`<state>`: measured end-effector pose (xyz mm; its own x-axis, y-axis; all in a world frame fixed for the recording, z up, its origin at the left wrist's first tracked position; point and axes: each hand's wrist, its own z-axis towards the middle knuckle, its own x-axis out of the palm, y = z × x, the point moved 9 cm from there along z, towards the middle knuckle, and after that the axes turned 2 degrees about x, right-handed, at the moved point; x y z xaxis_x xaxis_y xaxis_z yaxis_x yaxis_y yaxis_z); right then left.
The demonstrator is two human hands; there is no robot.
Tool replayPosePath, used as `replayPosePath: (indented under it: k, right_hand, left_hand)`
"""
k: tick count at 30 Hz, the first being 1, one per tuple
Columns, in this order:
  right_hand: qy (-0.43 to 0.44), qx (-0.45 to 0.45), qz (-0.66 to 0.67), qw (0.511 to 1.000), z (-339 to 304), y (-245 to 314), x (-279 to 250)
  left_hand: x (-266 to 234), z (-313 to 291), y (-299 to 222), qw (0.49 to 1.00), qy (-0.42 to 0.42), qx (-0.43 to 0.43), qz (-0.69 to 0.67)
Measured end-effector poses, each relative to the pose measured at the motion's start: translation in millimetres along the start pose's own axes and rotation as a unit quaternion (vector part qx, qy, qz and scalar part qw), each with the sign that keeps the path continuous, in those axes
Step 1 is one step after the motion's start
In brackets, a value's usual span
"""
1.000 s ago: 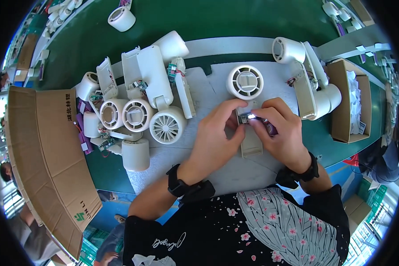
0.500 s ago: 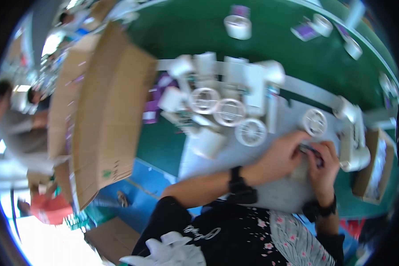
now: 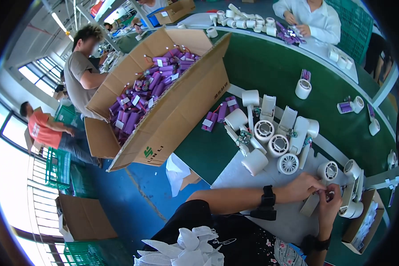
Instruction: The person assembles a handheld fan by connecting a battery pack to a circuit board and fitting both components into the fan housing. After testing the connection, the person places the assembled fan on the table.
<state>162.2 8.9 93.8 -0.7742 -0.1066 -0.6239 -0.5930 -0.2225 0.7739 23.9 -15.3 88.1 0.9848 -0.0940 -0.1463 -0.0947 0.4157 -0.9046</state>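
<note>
Wearer had two hands (image 3: 303, 188) and two wristbands (image 3: 267, 197), plus four upward-facing grilles (image 3: 288, 163) and one carton (image 3: 181, 113) of purple packs (image 3: 155, 80).

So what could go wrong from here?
Knock: the white cylinder stands close by the left hand and might get bumped.
Tumble: purple packs lie heaped at odd angles in the open cardboard box; pulling one could shift others.
Damage: a green circuit board sits exposed among crowded white parts, so it may get scraped.
</note>
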Motion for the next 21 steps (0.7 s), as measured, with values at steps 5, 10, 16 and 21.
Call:
replayPosePath:
  k: [5,10,16,21]
  right_hand:
    - [0.091,0.015,-0.048,0.995,-12.7,8.5,6.2]
    - [0.099,-0.055,-0.114,0.987,-32.4,28.0,0.9]
    - [-0.038,-0.178,-0.171,0.968,-66.7,22.0,-29.7]
    - [-0.015,-0.145,-0.21,0.967,-64.9,10.7,-39.0]
  left_hand:
    - [8.0,-14.5,2.2,0.996,0.046,0.002,0.071]
    - [14.2,-13.6,12.6,0.997,0.053,0.019,0.047]
    - [9.6,-18.2,5.9,0.998,0.041,0.044,0.012]
    - [9.0,-14.8,13.4,0.996,0.08,-0.023,0.02]
